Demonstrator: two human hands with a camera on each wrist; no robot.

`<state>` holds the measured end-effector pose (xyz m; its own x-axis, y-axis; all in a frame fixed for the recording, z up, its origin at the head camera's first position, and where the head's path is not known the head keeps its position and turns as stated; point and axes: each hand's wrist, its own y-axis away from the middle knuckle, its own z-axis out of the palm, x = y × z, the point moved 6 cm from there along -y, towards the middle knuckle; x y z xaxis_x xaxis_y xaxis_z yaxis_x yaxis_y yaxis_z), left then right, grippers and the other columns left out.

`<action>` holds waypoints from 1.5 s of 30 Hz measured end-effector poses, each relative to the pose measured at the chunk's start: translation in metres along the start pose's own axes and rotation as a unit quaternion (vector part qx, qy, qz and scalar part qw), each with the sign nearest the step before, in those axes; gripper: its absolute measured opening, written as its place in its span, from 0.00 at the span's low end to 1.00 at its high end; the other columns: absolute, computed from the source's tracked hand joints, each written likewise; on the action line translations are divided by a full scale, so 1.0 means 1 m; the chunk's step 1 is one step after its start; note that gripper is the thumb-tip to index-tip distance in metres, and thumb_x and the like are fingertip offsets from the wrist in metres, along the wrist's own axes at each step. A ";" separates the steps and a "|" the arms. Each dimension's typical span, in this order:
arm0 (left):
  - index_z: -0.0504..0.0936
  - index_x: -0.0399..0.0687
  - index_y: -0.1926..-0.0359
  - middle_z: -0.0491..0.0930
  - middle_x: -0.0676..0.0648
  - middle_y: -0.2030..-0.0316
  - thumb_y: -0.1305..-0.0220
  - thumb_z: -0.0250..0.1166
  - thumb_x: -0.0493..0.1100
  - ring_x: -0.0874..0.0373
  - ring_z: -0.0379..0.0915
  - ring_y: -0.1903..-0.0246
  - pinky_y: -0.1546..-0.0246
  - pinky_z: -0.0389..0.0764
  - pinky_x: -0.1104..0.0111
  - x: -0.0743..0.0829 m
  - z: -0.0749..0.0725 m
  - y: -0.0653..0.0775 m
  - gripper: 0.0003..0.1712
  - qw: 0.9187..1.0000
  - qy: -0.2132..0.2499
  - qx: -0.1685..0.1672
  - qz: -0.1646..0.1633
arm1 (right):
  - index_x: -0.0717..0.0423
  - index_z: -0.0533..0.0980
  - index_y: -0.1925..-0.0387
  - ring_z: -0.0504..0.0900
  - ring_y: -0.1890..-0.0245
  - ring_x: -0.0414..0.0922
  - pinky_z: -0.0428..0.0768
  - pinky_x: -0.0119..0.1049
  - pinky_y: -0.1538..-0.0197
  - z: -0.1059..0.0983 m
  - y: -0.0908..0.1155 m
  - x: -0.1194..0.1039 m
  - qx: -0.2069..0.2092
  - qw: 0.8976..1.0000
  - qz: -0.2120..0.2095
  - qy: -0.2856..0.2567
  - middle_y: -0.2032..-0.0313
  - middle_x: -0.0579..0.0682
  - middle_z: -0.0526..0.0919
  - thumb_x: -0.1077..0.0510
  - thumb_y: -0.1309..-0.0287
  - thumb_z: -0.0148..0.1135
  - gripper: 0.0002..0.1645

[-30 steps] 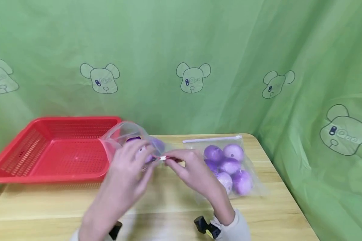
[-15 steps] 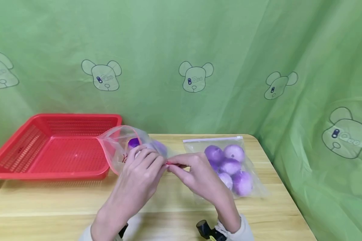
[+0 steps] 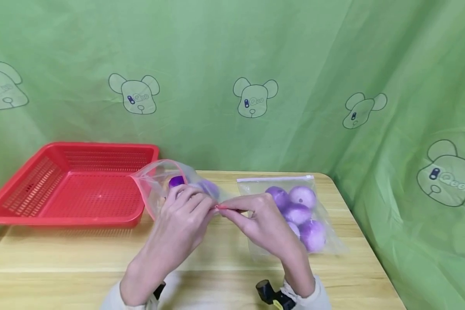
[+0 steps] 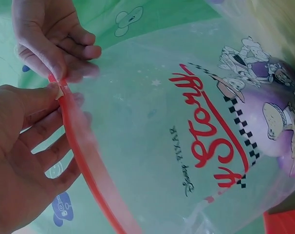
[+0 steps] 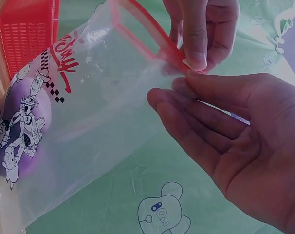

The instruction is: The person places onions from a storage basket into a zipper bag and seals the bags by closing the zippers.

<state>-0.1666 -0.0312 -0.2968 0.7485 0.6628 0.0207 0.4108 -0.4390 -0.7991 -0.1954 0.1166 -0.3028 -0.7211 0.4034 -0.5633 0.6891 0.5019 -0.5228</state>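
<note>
A clear zip bag [image 3: 164, 172] with a red zip edge lies tilted between my hands, its mouth gaping at the left end. Purple round things [image 4: 264, 122] sit in its lower part, behind red lettering and cartoon figures. My left hand [image 3: 182, 228] pinches the red zip [image 4: 72, 124] at a small pale slider [image 4: 59, 91] between thumb and forefinger. Close against it, my right hand [image 3: 261, 221] pinches the end corner of the same zip. In the right wrist view, that hand's other fingers [image 5: 201, 117] stretch out below the bag's edge.
A red perforated basket [image 3: 97, 221] stands on the left of the wooden table [image 3: 201, 275]. To the right lies a second clear zip bag [image 3: 252, 189] with a lilac zip strip, holding several purple-and-white round things. A green curtain [image 3: 201, 51] hangs behind.
My left hand has moved right along the zip to meet my right hand, covering the white slider that showed between them. The hands have since stayed nearly in place.
</note>
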 end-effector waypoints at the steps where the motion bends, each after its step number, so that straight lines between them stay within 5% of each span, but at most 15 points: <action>1: 0.82 0.44 0.64 0.84 0.49 0.67 0.37 0.66 0.38 0.52 0.78 0.61 0.53 0.74 0.55 -0.001 0.000 0.000 0.02 1.000 0.001 0.004 0.001 | 0.54 0.87 0.59 0.87 0.61 0.36 0.83 0.26 0.58 -0.001 0.000 0.000 0.003 1.000 0.003 0.002 0.61 0.45 0.89 0.62 0.40 0.69 0.08; 12: 0.82 0.44 0.64 0.84 0.49 0.67 0.38 0.68 0.37 0.52 0.78 0.62 0.55 0.75 0.57 -0.004 0.002 -0.002 0.02 1.000 0.010 0.008 -0.008 | 0.52 0.87 0.58 0.87 0.61 0.36 0.83 0.27 0.58 -0.007 0.004 0.003 0.014 1.000 0.019 0.020 0.61 0.43 0.89 0.60 0.39 0.68 0.08; 25: 0.82 0.44 0.64 0.84 0.49 0.67 0.37 0.68 0.37 0.51 0.78 0.61 0.49 0.74 0.54 -0.009 -0.002 0.000 0.03 1.000 0.007 -0.009 -0.017 | 0.54 0.88 0.61 0.84 0.70 0.33 0.80 0.23 0.72 -0.011 0.004 0.002 0.031 0.999 -0.001 0.025 0.65 0.44 0.89 0.61 0.40 0.69 0.07; 36: 0.82 0.43 0.64 0.85 0.48 0.66 0.27 0.58 0.42 0.49 0.79 0.58 0.42 0.70 0.49 -0.017 -0.006 0.002 0.10 1.000 0.010 0.009 -0.018 | 0.52 0.88 0.62 0.84 0.71 0.34 0.82 0.25 0.70 -0.015 0.006 0.003 0.043 0.998 0.006 0.035 0.67 0.43 0.89 0.61 0.42 0.70 0.06; 45: 0.83 0.43 0.63 0.85 0.48 0.64 0.38 0.69 0.37 0.50 0.80 0.55 0.41 0.69 0.49 -0.026 -0.008 0.004 0.04 0.999 0.007 -0.005 -0.034 | 0.53 0.88 0.63 0.84 0.71 0.34 0.81 0.23 0.69 -0.019 0.006 0.005 0.066 0.996 -0.004 0.056 0.68 0.42 0.89 0.61 0.43 0.71 0.06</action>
<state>-0.1802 -0.0546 -0.2953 0.7262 0.6824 0.0831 0.4661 -0.3999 -0.7892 -0.1962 0.1358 -0.2962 -0.7251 0.4863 -0.4876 0.6814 0.4042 -0.6102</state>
